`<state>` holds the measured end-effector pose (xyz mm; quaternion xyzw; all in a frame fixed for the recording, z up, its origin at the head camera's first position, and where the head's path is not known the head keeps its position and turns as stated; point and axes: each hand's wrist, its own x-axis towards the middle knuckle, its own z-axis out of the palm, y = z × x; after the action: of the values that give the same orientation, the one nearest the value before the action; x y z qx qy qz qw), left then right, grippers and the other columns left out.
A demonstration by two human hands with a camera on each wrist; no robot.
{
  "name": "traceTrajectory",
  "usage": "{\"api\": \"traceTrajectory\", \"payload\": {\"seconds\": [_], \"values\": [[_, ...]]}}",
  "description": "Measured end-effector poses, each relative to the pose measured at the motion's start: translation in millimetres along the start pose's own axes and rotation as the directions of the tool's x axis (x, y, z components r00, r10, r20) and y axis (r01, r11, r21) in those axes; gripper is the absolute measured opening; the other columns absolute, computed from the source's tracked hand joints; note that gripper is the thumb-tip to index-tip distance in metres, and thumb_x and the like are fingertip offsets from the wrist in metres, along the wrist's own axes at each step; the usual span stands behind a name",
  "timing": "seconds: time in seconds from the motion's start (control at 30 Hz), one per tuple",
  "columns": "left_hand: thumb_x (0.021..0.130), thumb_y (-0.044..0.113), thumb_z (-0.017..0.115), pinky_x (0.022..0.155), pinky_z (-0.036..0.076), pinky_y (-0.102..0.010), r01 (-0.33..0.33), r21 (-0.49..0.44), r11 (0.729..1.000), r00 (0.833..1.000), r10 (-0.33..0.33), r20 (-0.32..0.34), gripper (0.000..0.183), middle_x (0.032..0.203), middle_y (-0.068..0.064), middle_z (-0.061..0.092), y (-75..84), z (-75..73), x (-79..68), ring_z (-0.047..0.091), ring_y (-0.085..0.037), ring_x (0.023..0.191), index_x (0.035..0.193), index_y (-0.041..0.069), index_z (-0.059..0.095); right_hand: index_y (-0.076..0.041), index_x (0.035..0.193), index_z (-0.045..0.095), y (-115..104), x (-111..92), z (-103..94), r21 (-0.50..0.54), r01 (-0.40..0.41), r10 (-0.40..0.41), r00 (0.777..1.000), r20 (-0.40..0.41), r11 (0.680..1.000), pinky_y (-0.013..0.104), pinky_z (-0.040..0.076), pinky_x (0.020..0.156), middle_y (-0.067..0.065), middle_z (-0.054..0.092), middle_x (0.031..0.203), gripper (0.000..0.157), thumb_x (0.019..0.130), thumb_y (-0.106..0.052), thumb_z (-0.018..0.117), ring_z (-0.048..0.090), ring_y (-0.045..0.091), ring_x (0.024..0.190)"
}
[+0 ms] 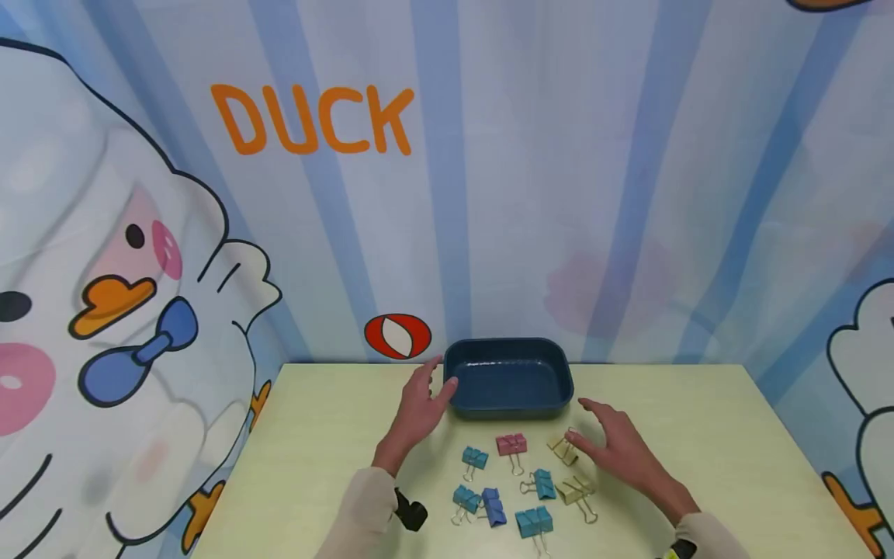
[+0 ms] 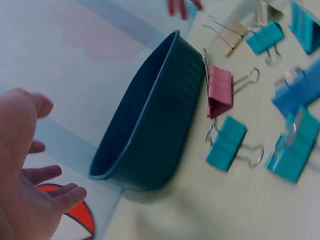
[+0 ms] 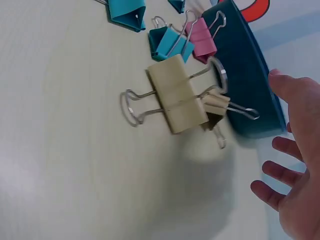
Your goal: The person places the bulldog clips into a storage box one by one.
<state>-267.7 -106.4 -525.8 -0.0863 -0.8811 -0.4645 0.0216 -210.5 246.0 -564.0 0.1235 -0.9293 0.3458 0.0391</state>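
A dark blue rectangular tray (image 1: pixel 508 411) stands at the back of the table. My left hand (image 1: pixel 421 405) is at its left end, thumb and fingers spread; whether it touches the rim I cannot tell. Off the tray's right end, my right hand (image 1: pixel 618 446) hovers with loosely bent, parted fingers, holding nothing. Below that hand lie two yellow binder clips, a smaller one (image 1: pixel 563 449) and a larger one (image 3: pixel 177 92). In front of the tray lies a pink binder clip (image 2: pixel 220 90). Several teal binder clips (image 1: pixel 538 522) and a blue one (image 1: pixel 493 506) are scattered nearer to me.
The pale yellow table (image 1: pixel 314 442) ends against a striped curtain (image 1: pixel 517 194) printed with ducks and the word DUCK. Dark wrist cameras (image 1: pixel 410 510) are strapped over both light sleeves.
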Motion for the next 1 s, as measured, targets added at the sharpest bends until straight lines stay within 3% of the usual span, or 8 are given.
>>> {"api": "traceTrajectory", "payload": {"seconds": [0.1,0.2,0.4,0.5,0.57,0.8,1.0], "values": [[0.106,0.031,0.059,0.102,0.052,-0.051,0.109,-0.170,0.979,0.989,-0.124,-0.079,0.054,0.145,-0.022,0.054,-11.8,12.5,9.6,0.058,-0.040,0.126,0.151,0.003,0.049,0.001,0.145,0.054,8.0,2.2,8.7,0.076,-0.047,0.046,0.999,0.011,0.996,0.059,0.048,0.096,0.024,0.059,0.139,0.065,0.099,-0.043,0.068,0.059,0.042,0.120],[0.105,0.027,0.059,0.092,0.058,-0.044,0.195,-0.255,0.947,0.966,-0.230,-0.116,0.049,0.136,-0.021,0.061,-23.4,24.6,15.6,0.066,-0.033,0.111,0.146,0.000,0.054,0.000,0.138,0.061,14.9,4.2,16.5,0.117,-0.092,0.090,0.996,0.016,0.989,0.052,0.052,0.092,0.020,0.064,0.133,0.057,0.098,-0.039,0.071,0.064,0.036,0.112],[0.104,0.019,0.061,0.069,0.057,-0.031,0.276,-0.433,0.858,0.926,-0.358,-0.120,0.040,0.113,-0.016,0.069,-42.3,43.8,19.2,0.066,-0.022,0.080,0.137,-0.004,0.059,-0.005,0.127,0.071,24.1,2.4,27.4,0.130,-0.123,0.120,0.992,0.029,0.984,0.043,0.053,0.087,0.009,0.071,0.122,0.049,0.091,-0.037,0.080,0.066,0.025,0.102],[0.103,0.014,0.063,0.063,0.056,-0.030,0.270,-0.514,0.814,0.915,-0.383,-0.127,0.034,0.102,-0.014,0.070,-44.0,47.8,18.9,0.063,-0.019,0.070,0.131,-0.005,0.063,-0.007,0.120,0.075,26.3,1.3,29.9,0.114,-0.093,0.091,0.996,0.023,0.989,0.043,0.050,0.085,0.007,0.074,0.116,0.045,0.086,-0.035,0.084,0.066,0.021,0.097],[0.102,0.011,0.064,0.063,0.058,-0.031,0.260,-0.536,0.803,0.912,-0.387,-0.138,0.030,0.101,-0.015,0.071,-45.0,48.9,18.3,0.064,-0.017,0.068,0.127,-0.005,0.066,-0.009,0.115,0.077,27.6,0.0,32.4,0.094,-0.062,0.061,0.998,0.014,0.994,0.044,0.049,0.085,0.006,0.075,0.112,0.041,0.084,-0.033,0.087,0.067,0.021,0.095],[0.099,0.004,0.063,0.067,0.061,-0.030,0.257,-0.565,0.784,0.904,-0.402,-0.146,0.026,0.099,-0.017,0.069,-44.7,51.1,23.8,0.067,-0.014,0.067,0.122,-0.007,0.068,-0.011,0.103,0.080,31.8,-1.3,37.8,0.061,0.027,-0.024,0.999,-0.049,0.998,0.034,0.053,0.079,0.004,0.078,0.104,0.026,0.083,-0.026,0.087,0.072,0.024,0.099],[0.099,0.002,0.062,0.066,0.060,-0.028,0.256,-0.576,0.776,0.902,-0.406,-0.147,0.026,0.096,-0.014,0.065,-38.0,46.2,25.8,0.064,-0.014,0.066,0.121,-0.009,0.068,-0.013,0.103,0.083,29.5,-1.5,40.4,0.101,-0.029,0.036,0.997,-0.069,0.995,0.027,0.048,0.070,0.002,0.079,0.102,0.022,0.085,-0.024,0.086,0.063,0.007,0.078]]}}
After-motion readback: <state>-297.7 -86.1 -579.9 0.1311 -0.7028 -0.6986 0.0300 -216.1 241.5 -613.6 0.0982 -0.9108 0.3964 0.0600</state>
